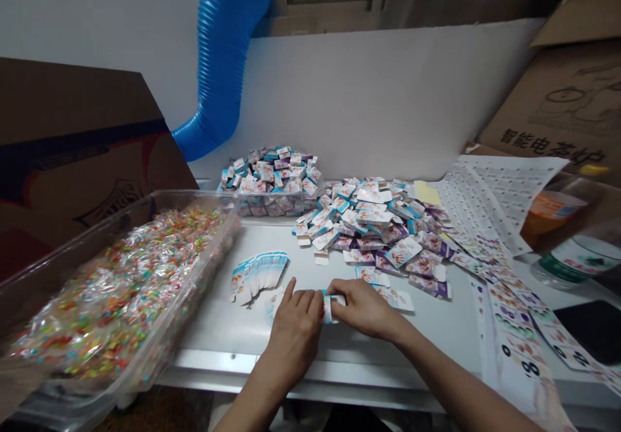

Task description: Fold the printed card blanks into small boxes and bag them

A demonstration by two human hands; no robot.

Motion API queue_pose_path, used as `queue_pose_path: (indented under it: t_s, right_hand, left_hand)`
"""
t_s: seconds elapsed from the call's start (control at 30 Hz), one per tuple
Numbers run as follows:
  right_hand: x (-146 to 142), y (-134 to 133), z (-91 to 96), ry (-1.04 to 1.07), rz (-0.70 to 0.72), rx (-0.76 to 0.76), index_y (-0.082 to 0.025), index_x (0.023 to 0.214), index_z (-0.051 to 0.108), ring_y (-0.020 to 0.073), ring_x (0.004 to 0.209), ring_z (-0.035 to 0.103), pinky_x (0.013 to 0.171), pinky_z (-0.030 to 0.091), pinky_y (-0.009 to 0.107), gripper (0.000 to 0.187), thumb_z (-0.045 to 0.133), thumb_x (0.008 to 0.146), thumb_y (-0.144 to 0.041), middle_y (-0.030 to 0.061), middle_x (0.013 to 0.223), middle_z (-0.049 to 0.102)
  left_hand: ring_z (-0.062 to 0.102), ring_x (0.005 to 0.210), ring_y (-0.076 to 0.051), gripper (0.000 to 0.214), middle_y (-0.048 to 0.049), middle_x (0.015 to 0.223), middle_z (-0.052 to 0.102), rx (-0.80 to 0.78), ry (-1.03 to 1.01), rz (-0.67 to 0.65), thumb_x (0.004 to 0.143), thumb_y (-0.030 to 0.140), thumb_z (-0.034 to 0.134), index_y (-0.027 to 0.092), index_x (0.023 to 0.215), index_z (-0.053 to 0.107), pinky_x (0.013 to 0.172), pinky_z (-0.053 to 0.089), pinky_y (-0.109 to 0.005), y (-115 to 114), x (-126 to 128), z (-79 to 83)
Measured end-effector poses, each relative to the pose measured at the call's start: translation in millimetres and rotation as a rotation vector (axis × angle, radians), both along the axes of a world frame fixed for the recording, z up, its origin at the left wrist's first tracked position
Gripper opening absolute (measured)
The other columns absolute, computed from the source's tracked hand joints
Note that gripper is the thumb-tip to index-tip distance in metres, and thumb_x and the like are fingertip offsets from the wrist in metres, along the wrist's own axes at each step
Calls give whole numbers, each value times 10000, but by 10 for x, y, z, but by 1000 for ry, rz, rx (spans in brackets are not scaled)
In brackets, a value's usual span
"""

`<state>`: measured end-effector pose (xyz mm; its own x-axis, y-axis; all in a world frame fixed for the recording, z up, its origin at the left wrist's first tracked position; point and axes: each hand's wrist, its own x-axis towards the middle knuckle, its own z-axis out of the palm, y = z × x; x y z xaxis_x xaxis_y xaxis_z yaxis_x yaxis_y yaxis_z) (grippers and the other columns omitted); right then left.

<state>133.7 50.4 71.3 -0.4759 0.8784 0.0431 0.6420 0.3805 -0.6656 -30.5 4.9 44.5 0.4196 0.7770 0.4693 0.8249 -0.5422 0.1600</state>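
Both hands meet near the table's front edge around a small blue-and-white cardboard box (328,309). My left hand (299,322) closes on the box's left side, its index finger raised. From the right, my right hand (359,306) pinches the other end, by a white flap. Fingers cover much of the box. Just left of the hands lies a fanned row of flat blue-and-white cartons (259,275). Beyond them is a heap of small blue, white and purple boxes (369,218); two flat-looking cartons (395,298) lie close behind my right hand.
A clear tub (233,238) of small plastic-wrapped colourful pieces stands left. Behind, a clear bin (276,204) overflows with small boxes. Printed sheets (514,328), a dark phone-like slab (594,330) and a clear container (577,260) occupy the right. A blue hose (223,50) hangs behind.
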Motion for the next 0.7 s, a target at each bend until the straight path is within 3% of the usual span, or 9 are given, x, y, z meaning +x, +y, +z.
queue_pose_path:
  t_s: [0.1, 0.23, 0.37, 0.5, 0.6, 0.7]
  right_hand:
    - [24, 12, 44, 42, -5, -40, -199, 871, 649, 116, 549, 454, 507, 291, 213, 229, 519, 687, -163, -40, 583, 535]
    - [18, -18, 93, 220, -69, -108, -199, 1002, 610, 113, 562, 445, 514, 322, 216, 261, 541, 758, -255, -48, 603, 476]
    - [0, -132, 68, 494, -65, -212, -182, 1064, 592, 157, 755, 538, 685, 426, 264, 308, 531, 814, -351, 10, 787, 582]
    - [-32, -282, -88, 854, 31, -407, -216, 1188, 542, 208, 1031, 530, 929, 381, 345, 398, 579, 805, -318, 45, 1080, 607]
    - [-132, -376, -216, 1055, -57, -487, -209, 1159, 572, 213, 1040, 537, 967, 352, 369, 358, 589, 808, -282, 51, 1091, 620]
    - [-258, -446, -271, 1143, -136, -508, -196, 1133, 591, 217, 1010, 557, 961, 363, 382, 325, 577, 816, -264, 60, 1065, 638]
  left_hand:
    - [565, 931, -215, 455, -89, 1031, 592, -160, -164, -23, 747, 71, 484, 165, 1188, 426, 869, 475, -409, -66, -1, -51]
    - [543, 1005, -185, 608, -81, 1128, 539, -317, -430, -40, 740, 37, 482, 222, 1300, 335, 840, 488, -317, -144, 7, -25]
    - [547, 1007, -184, 528, -72, 1105, 542, -279, -609, 33, 785, 78, 490, 240, 1275, 379, 853, 475, -324, -151, 78, -9]
    - [557, 959, -167, 400, -57, 1063, 554, -212, -699, 73, 811, 117, 491, 234, 1189, 429, 816, 480, -304, -147, 156, -32]
    - [561, 938, -164, 357, -54, 1035, 559, -171, -705, 83, 805, 101, 475, 219, 1141, 440, 795, 487, -302, -147, 185, -70]
    - [521, 1054, -184, 390, -90, 1127, 528, -60, -666, 69, 794, 67, 436, 195, 1163, 420, 868, 471, -341, -136, 183, -154]
